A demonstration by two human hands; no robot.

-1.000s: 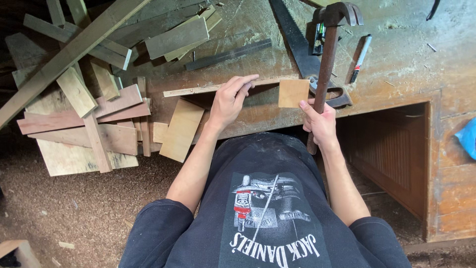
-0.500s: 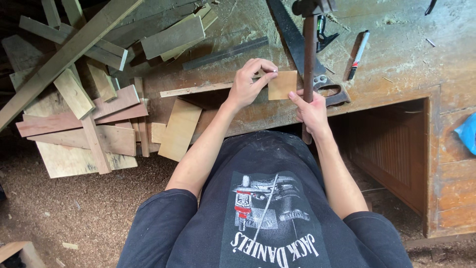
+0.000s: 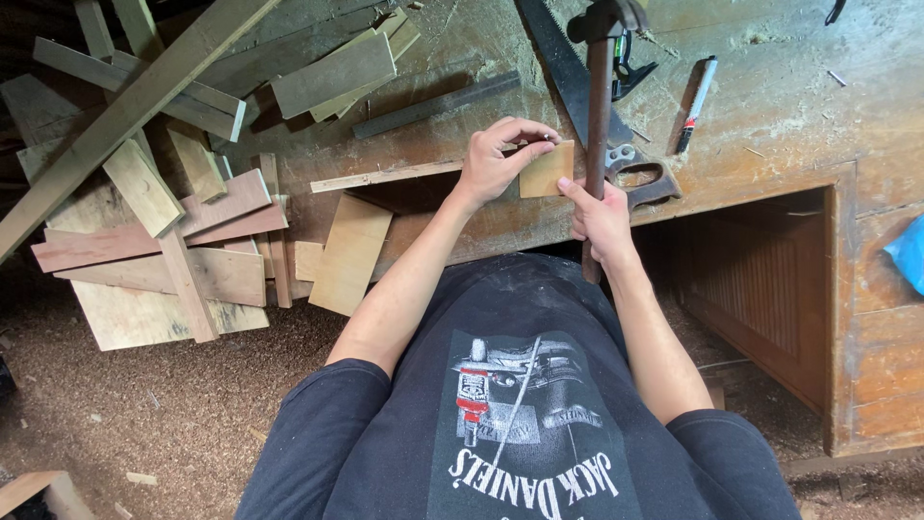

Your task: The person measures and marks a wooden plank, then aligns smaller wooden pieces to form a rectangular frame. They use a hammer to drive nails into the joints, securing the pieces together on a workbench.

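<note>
My left hand pinches a small nail upright on a small square wood block at the workbench's front edge. A thin wooden strip runs left from under that hand. My right hand grips the handle of a hammer, whose dark head is raised above the bench, over the block.
A handsaw lies on the worn workbench behind the hammer, with a marker pen to its right and a dark metal bar to its left. Scrap boards pile up on the left. Sawdust covers the floor. A blue object sits at the far right.
My left hand moved from lying along the strip to pinching a nail on the block. The hammer swung from tilted right to nearly upright, head raised.
</note>
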